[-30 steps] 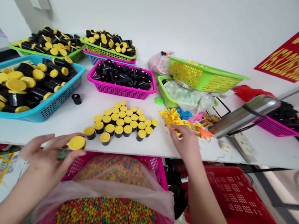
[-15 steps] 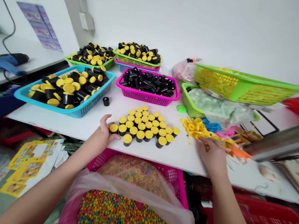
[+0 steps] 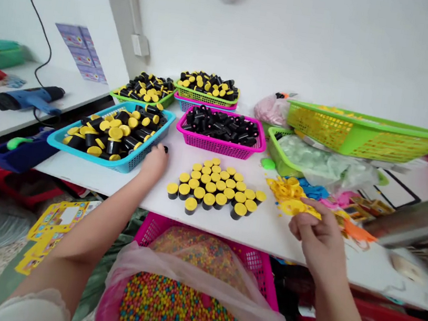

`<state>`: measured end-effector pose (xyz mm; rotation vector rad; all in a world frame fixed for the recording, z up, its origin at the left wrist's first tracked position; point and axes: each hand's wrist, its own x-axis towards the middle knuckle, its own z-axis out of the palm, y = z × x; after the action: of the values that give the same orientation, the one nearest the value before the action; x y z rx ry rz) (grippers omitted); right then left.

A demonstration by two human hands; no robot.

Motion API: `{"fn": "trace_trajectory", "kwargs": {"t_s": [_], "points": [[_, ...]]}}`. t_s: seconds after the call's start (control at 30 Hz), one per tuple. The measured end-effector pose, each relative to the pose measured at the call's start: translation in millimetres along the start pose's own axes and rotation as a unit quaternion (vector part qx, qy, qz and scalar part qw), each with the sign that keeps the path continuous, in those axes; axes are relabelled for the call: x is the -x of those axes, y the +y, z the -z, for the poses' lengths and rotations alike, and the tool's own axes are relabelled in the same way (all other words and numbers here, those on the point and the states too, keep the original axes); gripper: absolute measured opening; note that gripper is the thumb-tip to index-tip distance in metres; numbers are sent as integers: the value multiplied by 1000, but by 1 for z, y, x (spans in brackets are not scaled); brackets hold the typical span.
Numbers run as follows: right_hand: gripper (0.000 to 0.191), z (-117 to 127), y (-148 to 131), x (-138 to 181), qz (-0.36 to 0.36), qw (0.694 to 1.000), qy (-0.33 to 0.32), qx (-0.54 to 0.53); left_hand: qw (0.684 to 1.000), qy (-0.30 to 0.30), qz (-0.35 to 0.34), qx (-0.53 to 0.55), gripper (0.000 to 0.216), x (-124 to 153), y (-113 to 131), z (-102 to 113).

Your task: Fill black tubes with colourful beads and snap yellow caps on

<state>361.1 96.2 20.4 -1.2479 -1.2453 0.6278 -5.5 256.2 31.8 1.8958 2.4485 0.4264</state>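
My left hand (image 3: 155,161) is closed around a small black tub (image 3: 165,149) on the white table, beside the blue basket; only a bit of the tub shows past the fingers. Between the thumb and fingers of my right hand (image 3: 318,229) is a flat yellow plastic piece (image 3: 292,207) with a rounded end, held just above the table. Behind it lies a heap of yellow plastic parts (image 3: 284,186). A cluster of black tubs with yellow lids (image 3: 210,186) stands upright between my hands.
A blue basket (image 3: 134,160) holds lidded tubs, a pink basket (image 3: 216,145) black ones. Green baskets (image 3: 345,131) stand at right. Below the table edge, a pink basket (image 3: 273,291) contains a bag of colourful beads (image 3: 185,305). A metal cylinder (image 3: 421,219) lies right.
My left hand has left the cluster's left end and reached back to the lone black tub. My right hand has lifted a yellow piece from the heap. The view has shifted slightly.
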Motion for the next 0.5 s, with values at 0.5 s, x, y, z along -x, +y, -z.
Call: {"fn": "trace_trajectory", "kwargs": {"t_s": [0.5], "points": [[20, -106, -108, 38, -92, 937, -249, -228, 772, -254, -319, 488, 30, 163, 25, 90]]}}
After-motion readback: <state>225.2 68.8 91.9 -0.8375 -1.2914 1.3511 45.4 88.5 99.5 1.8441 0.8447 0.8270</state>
